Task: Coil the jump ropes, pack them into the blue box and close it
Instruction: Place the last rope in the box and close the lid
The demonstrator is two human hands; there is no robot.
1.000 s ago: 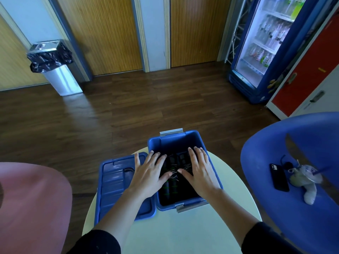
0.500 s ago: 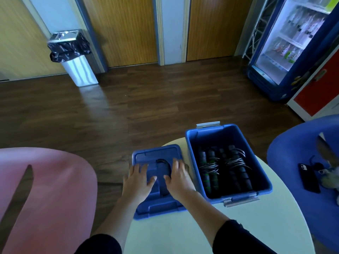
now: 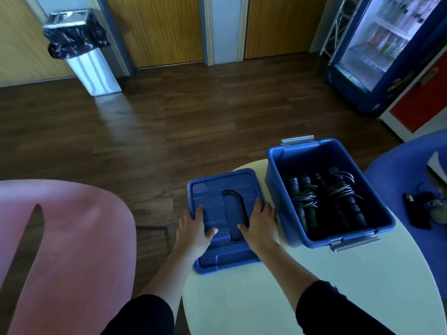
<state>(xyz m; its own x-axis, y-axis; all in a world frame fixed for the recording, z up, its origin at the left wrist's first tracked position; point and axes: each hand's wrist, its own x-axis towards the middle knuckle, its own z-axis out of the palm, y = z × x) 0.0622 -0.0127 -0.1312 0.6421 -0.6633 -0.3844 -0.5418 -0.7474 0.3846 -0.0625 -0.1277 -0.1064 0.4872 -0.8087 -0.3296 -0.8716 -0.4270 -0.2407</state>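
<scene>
The lid (image 3: 217, 184) gripped, blue box (image 3: 326, 151) open just to its right
The left hand (image 3: 196, 229) and right hand (image 3: 260, 226) clasp the lid's long sides, thumbs on top, at the round table's (image 3: 266, 298) left edge — the box, coiled jump ropes (image 3: 324, 197) inside, lies parallel, nearer the right hand. Dark wood floor (image 3: 169, 117) around.

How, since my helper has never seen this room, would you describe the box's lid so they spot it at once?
Look at the round pale table between the pink chair and the blue chair. At its left edge, beside the deep open blue box, lies the lid. Unlike the box, it is flat, with a black handle across its middle.
</scene>
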